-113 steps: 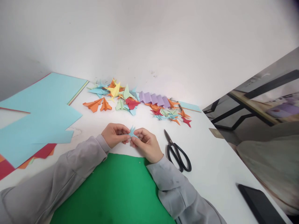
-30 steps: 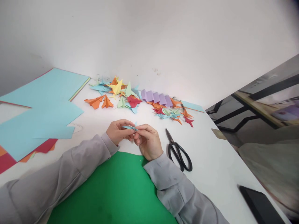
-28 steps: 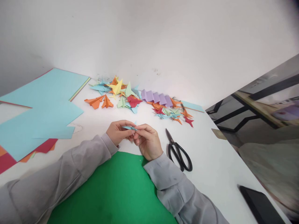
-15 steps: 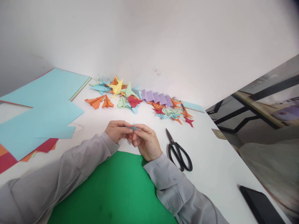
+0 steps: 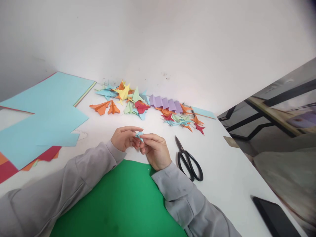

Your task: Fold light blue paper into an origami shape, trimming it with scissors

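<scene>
A small piece of folded light-blue paper (image 5: 139,136) is held up between my two hands, above the white table. My left hand (image 5: 125,138) grips its left side, with the fingers curled around it. From the right, my right hand (image 5: 156,148) pinches the same paper between thumb and fingertips. The fingers cover part of the folds, so its full shape is hidden. Below my hands lies a green sheet (image 5: 118,200). Black-handled scissors (image 5: 189,161) rest on the table beside my right wrist, blades pointing away.
Folded paper figures (image 5: 123,93) in several colours lie along the wall. A zigzag-folded purple strip (image 5: 165,102) and more small figures (image 5: 181,120) are to their right. Large light-blue sheets (image 5: 44,121) cover the left side. A black tablet-like device (image 5: 274,215) lies near the right edge.
The folded blue paper has been turned and shows more of its surface. My left fingers have loosened and lifted slightly. Everything else stays in place.
</scene>
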Action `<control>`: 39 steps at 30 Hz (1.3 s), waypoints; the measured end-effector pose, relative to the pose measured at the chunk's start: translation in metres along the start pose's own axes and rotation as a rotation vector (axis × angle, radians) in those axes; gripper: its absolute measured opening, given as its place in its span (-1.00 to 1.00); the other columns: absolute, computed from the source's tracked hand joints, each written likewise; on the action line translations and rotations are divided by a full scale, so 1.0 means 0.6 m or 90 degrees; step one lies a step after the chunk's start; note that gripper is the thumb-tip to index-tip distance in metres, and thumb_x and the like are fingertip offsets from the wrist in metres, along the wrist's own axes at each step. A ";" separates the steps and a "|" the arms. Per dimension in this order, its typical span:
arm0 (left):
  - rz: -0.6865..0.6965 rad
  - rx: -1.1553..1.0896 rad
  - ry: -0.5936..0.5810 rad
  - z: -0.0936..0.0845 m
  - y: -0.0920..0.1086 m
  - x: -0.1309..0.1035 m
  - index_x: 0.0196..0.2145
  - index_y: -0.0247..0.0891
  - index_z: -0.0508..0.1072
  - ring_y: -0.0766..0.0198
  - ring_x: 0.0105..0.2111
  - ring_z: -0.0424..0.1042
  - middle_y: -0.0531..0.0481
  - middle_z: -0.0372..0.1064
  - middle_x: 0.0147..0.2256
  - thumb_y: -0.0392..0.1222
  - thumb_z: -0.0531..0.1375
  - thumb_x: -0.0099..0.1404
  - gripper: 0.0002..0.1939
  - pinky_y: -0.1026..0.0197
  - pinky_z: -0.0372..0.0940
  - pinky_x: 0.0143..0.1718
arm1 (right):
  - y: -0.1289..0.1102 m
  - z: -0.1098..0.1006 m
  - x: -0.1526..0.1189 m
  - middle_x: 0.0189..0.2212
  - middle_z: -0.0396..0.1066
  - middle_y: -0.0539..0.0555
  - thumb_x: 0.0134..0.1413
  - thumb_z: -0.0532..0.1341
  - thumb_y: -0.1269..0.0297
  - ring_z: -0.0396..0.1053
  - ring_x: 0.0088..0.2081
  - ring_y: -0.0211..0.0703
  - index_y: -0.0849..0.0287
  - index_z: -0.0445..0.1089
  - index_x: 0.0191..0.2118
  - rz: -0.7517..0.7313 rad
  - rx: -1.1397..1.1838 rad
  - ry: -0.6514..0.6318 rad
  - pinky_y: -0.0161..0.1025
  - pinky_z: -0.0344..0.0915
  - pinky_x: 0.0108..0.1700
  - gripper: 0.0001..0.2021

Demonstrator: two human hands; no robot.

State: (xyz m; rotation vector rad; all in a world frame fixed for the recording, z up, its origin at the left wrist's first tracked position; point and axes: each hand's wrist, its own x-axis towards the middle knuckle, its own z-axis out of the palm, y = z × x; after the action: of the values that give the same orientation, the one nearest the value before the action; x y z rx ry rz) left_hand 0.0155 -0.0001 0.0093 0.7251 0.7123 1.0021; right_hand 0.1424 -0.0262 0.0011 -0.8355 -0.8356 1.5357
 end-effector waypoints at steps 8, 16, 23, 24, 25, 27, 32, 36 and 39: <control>0.059 0.022 0.037 0.004 -0.009 0.004 -0.41 -0.40 0.47 0.35 -0.70 0.33 0.04 0.36 -0.70 -0.12 0.42 -0.27 -0.56 0.29 0.24 -0.65 | 0.000 -0.003 0.000 -0.74 0.37 -0.05 -0.25 0.22 0.46 0.23 -0.73 -0.36 0.19 0.48 -0.53 -0.024 -0.018 0.020 -0.39 0.13 -0.68 -0.90; 0.053 0.047 0.047 0.003 -0.011 0.004 -0.53 -0.40 0.43 0.38 -0.72 0.31 0.05 0.35 -0.72 -0.09 0.42 -0.33 -0.58 0.30 0.24 -0.64 | 0.000 -0.001 -0.002 -0.74 0.35 -0.05 -0.21 0.19 0.46 0.22 -0.72 -0.38 0.22 0.45 -0.51 -0.026 -0.052 0.007 -0.41 0.13 -0.67 -0.91; 0.082 0.096 0.037 -0.006 -0.015 0.007 -0.48 -0.39 0.47 0.40 -0.70 0.32 0.06 0.37 -0.69 -0.13 0.40 -0.24 -0.64 0.30 0.25 -0.62 | 0.008 -0.008 -0.001 -0.68 0.39 -0.14 -0.11 0.22 0.42 0.23 -0.70 -0.35 0.09 0.19 -0.31 -0.076 -0.070 -0.027 -0.44 0.16 -0.67 -0.78; 0.084 0.107 0.040 -0.006 -0.013 0.006 -0.49 -0.39 0.47 0.40 -0.70 0.31 0.07 0.36 -0.70 -0.15 0.40 -0.24 -0.66 0.30 0.25 -0.62 | 0.009 -0.009 -0.001 -0.67 0.39 -0.14 -0.10 0.22 0.40 0.24 -0.69 -0.35 0.09 0.17 -0.30 -0.081 -0.081 -0.034 -0.44 0.17 -0.66 -0.78; 0.084 0.115 0.045 -0.005 -0.011 0.005 -0.50 -0.39 0.47 0.41 -0.71 0.30 0.08 0.35 -0.71 -0.16 0.40 -0.25 -0.67 0.30 0.25 -0.62 | 0.010 -0.010 -0.001 -0.67 0.39 -0.14 -0.08 0.22 0.39 0.25 -0.69 -0.35 0.09 0.16 -0.30 -0.086 -0.091 -0.038 -0.44 0.17 -0.66 -0.78; 0.077 0.122 0.052 -0.003 -0.007 0.003 -0.52 -0.39 0.47 0.40 -0.71 0.30 0.08 0.35 -0.71 -0.19 0.41 -0.28 -0.68 0.29 0.26 -0.63 | 0.011 -0.012 -0.001 -0.67 0.39 -0.14 -0.07 0.22 0.37 0.26 -0.69 -0.35 0.10 0.15 -0.31 -0.092 -0.107 -0.042 -0.43 0.18 -0.65 -0.79; 0.055 0.120 0.022 -0.001 0.000 -0.001 -0.55 -0.41 0.47 0.37 -0.69 0.33 0.02 0.39 -0.68 -0.23 0.41 -0.30 -0.70 0.30 0.26 -0.64 | 0.010 -0.011 -0.004 -0.70 0.38 -0.13 -0.11 0.22 0.40 0.25 -0.72 -0.35 0.14 0.20 -0.37 -0.087 -0.119 -0.037 -0.42 0.16 -0.66 -0.83; 0.067 0.128 0.006 -0.003 -0.001 -0.003 -0.52 -0.41 0.48 0.37 -0.67 0.36 0.01 0.41 -0.65 -0.26 0.40 -0.26 -0.72 0.30 0.28 -0.62 | 0.009 -0.008 -0.006 -0.72 0.38 -0.13 -0.12 0.22 0.39 0.25 -0.73 -0.35 0.15 0.19 -0.42 -0.097 -0.127 -0.024 -0.41 0.17 -0.66 -0.84; 0.066 0.127 0.012 -0.003 0.000 -0.003 -0.51 -0.42 0.49 0.36 -0.65 0.36 0.00 0.43 -0.63 -0.27 0.40 -0.27 -0.70 0.29 0.29 -0.61 | 0.009 -0.007 -0.006 -0.71 0.38 -0.13 -0.12 0.23 0.38 0.26 -0.73 -0.35 0.15 0.17 -0.42 -0.114 -0.136 -0.016 -0.41 0.18 -0.67 -0.83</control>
State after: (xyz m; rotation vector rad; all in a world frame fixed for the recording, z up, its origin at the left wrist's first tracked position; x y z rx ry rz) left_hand 0.0133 -0.0010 0.0085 0.9348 0.8049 1.0416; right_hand 0.1435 -0.0301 -0.0055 -0.8709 -1.0772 1.3187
